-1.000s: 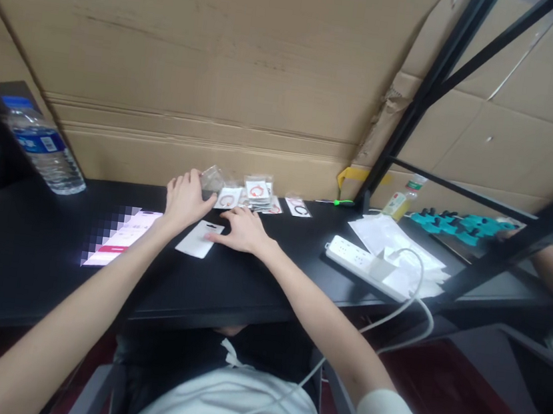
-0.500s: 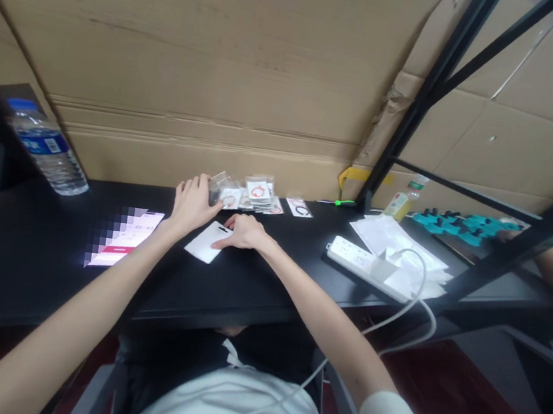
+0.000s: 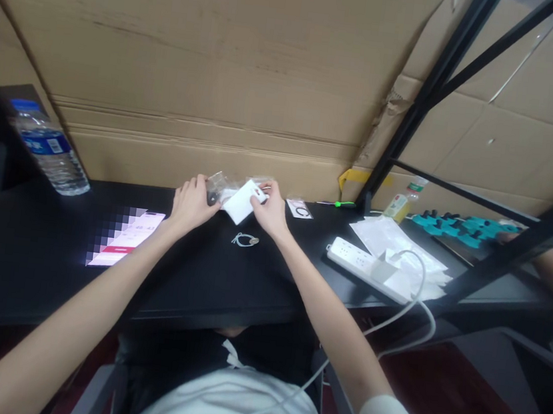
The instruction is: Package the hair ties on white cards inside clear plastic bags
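Observation:
My right hand pinches a white backing card with a dark hanging slot, held tilted over the pile of small clear packets. The card hides most of that pile. Curled at the pile's left end, my left hand has its thumb and fingers closed about a clear plastic packet; its fingertips are partly hidden. On the black table, just in front of the card, lies a thin pale cord bracelet. A separate packet with a black cord loop sits right of my right hand.
A lit phone lies left, near a water bottle. To the right are a white power strip with a cable, papers, a juice bottle and teal parts. Another person's arm shows far right.
My right hand has lifted the white card off the table and moved it up and right over the packets. The cord bracelet now shows on the table. My left hand has barely moved.

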Tool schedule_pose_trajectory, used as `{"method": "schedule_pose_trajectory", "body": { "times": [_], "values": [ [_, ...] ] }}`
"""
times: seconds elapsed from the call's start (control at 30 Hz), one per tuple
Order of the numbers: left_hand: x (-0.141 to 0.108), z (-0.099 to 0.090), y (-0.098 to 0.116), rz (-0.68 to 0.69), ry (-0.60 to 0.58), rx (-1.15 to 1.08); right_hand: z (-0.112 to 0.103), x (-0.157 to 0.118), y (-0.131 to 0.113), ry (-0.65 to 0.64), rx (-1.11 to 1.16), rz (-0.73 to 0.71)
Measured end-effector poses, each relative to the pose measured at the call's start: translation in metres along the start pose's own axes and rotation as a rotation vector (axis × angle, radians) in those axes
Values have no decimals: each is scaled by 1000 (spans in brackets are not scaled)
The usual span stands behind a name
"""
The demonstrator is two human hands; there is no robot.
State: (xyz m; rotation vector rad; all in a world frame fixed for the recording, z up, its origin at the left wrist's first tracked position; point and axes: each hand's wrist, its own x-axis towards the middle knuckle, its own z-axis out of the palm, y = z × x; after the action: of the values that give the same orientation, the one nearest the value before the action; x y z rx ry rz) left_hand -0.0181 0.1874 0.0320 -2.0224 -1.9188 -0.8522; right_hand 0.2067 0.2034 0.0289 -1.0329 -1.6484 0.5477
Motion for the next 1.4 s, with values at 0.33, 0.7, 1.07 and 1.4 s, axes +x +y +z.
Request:
{"method": "schedule_pose_trajectory", "body": {
  "times": [0.33, 0.7, 1.07, 1.4],
  "values": [
    [-2, -3, 6, 105, -156, -96, -21, 8, -3, 243, -33, -144],
    [-3, -4, 9, 123, -161, -143, -24, 14, 1, 361, -47, -141],
    [-6, -7, 18, 164, -130, -174, -12, 6, 3, 163, -68, -118],
    [-8, 3, 18, 189, -208, -358, -11, 1, -4, 192, -163, -213]
  ]
}}
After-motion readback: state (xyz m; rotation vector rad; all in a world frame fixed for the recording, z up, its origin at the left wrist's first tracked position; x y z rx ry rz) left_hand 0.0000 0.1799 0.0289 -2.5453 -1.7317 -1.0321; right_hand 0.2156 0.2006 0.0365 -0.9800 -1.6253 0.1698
